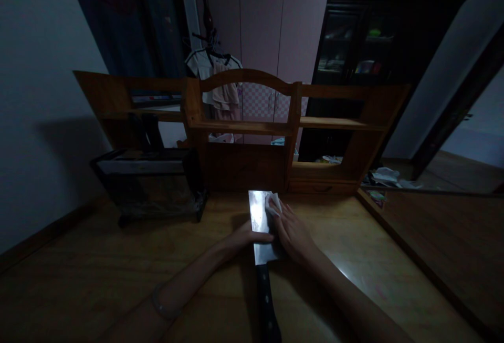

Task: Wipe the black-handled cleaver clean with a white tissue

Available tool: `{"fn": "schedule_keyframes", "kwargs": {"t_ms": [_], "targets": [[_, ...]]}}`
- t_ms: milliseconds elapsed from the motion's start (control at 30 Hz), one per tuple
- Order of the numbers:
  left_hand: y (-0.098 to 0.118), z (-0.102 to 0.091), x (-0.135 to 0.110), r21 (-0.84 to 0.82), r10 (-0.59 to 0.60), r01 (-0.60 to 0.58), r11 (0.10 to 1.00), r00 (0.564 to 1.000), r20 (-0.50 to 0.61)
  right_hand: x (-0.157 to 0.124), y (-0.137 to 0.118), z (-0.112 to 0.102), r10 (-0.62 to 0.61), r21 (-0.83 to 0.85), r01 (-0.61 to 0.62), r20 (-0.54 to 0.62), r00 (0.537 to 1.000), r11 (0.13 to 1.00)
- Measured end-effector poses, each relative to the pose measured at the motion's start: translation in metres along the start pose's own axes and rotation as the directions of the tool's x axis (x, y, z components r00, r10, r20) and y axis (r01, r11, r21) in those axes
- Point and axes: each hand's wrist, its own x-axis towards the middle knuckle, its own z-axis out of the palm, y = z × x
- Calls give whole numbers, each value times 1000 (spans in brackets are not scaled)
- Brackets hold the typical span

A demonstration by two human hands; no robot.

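A cleaver with a broad shiny blade and a black riveted handle is held over the wooden desk, its handle towards me. My left hand grips the blade from the left, thumb across the upper face; its other fingers are hidden beneath. From the right, my right hand presses a white tissue against the blade near its far right corner. Back left on the desk stands a dark knife block with black handles sticking up from it.
Along the desk's back edge runs a wooden shelf unit with open compartments and a small drawer. A wall rises on the left. Beyond are a pink wardrobe, hanging clothes and a dark cabinet.
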Motion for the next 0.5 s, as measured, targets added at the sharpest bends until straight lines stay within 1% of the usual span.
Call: {"fn": "schedule_keyframes", "kwargs": {"t_ms": [100, 167, 267, 333, 367, 433, 500], "targets": [[-6, -2, 5, -54, -45, 41, 998, 995, -84, -1, 5, 3, 45, -18, -45, -40, 998, 999], [-10, -3, 11, -165, -78, 56, 985, 988, -130, -1, 8, 3, 70, -41, -73, -64, 996, 997], [-12, -4, 17, -379, -81, 35, 925, 991, -108, -1, 7, -1, 50, -67, -54, -67, 997, 996], [-12, -5, 20, -473, -51, 2, 881, 994, -92, -1, -1, -7, -18, -66, 16, -40, 999, 998], [-12, -6, 20, -504, -36, -15, 864, 995, -93, -1, -7, -11, -73, -60, 72, -14, 997, 996], [-13, -8, 21, -540, -23, -36, 841, 995, -101, -1, -21, -17, -178, -49, 181, 59, 982, 982], [-15, -10, 21, -545, -25, -41, 837, 993, -114, -1, -33, -20, -259, -24, 265, 137, 956, 964]]}}
